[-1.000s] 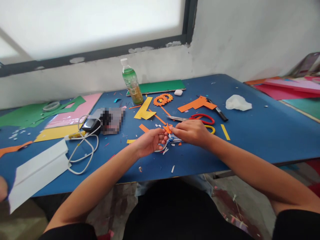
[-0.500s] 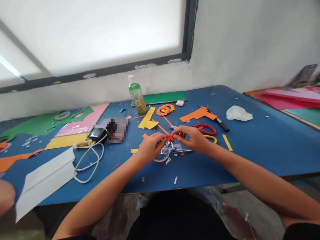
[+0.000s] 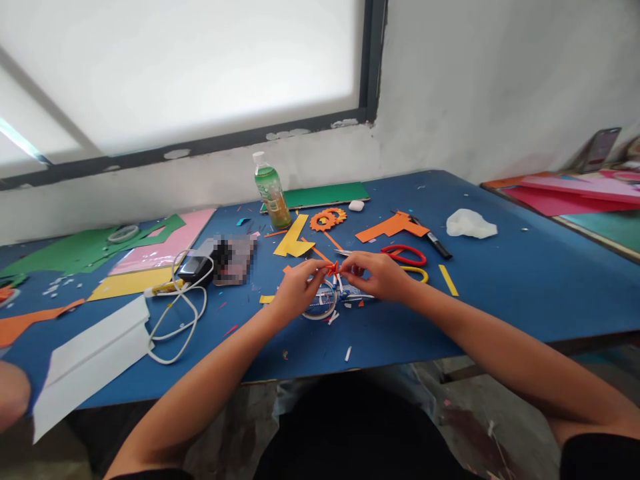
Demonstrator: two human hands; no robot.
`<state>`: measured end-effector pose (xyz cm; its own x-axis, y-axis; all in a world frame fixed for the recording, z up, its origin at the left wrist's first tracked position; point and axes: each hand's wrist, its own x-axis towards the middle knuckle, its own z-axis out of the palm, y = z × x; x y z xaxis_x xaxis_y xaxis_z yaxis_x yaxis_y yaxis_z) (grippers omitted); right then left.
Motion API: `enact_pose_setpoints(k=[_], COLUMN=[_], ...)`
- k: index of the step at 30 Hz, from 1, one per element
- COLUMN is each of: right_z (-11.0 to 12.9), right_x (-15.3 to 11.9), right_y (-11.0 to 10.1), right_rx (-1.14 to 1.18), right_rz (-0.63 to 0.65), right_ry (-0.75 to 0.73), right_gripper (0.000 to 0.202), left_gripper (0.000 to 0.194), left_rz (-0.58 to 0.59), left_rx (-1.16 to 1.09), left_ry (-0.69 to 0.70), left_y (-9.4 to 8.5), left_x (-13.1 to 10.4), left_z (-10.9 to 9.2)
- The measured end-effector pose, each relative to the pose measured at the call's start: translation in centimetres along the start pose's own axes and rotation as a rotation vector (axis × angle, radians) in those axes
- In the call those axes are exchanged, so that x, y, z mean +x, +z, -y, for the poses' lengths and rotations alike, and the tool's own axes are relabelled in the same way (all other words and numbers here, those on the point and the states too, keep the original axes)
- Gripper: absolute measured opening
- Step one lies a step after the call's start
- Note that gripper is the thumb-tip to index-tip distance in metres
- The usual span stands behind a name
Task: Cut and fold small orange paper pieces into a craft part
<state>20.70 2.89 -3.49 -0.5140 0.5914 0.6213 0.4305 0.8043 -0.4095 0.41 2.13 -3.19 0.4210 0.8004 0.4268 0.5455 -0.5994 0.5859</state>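
A small folded orange paper piece (image 3: pixel 333 269) is pinched between the fingertips of my left hand (image 3: pixel 299 288) and my right hand (image 3: pixel 373 275). Below it, a white ring of tape (image 3: pixel 320 316) lies on the blue table beside a clear ruler. Scissors with a red and yellow handle (image 3: pixel 419 252) lie just beyond my right hand. Past my fingers are thin orange strips (image 3: pixel 316 251), a yellow paper shape (image 3: pixel 295 241) and orange gear-shaped rings (image 3: pixel 325 221). My hands partly cover the scissor blades.
A green-labelled bottle (image 3: pixel 273 193) stands near the wall. White cable (image 3: pixel 189 293), a white sheet (image 3: pixel 95 353) and green paper (image 3: pixel 75 247) lie on the left. An orange cutout (image 3: pixel 393 227), a black marker (image 3: pixel 440 247) and a crumpled white piece (image 3: pixel 471 224) are on the right.
The orange paper piece has turned between my fingers and now shows a pointed, star-like outline. My fingertips have shifted slightly around it. The whole view has moved a little.
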Motion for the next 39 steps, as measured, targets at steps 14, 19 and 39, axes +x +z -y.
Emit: enact_pose_setpoints(k=[14, 19, 39], right_z=[0.7, 0.7, 0.6], right_x=[-0.2, -0.1, -0.1], right_y=[0.4, 0.4, 0.9], right_rx=[-0.011, 0.008, 0.157], right_rz=[0.018, 0.013, -0.005], right_ry=[0.027, 0.073, 0.099], right_gripper=[0.008, 0.009, 0.008], left_gripper=[0.034, 0.038, 0.035], left_rz=[0.069, 0.065, 0.099], left_rx=[-0.079, -0.117, -0.276], left_ry=[-0.144, -0.142, -0.249], left_y=[0.6, 0.7, 0.3], left_x=[-0.4, -0.3, 0.3], left_z=[-1.1, -1.2, -1.1])
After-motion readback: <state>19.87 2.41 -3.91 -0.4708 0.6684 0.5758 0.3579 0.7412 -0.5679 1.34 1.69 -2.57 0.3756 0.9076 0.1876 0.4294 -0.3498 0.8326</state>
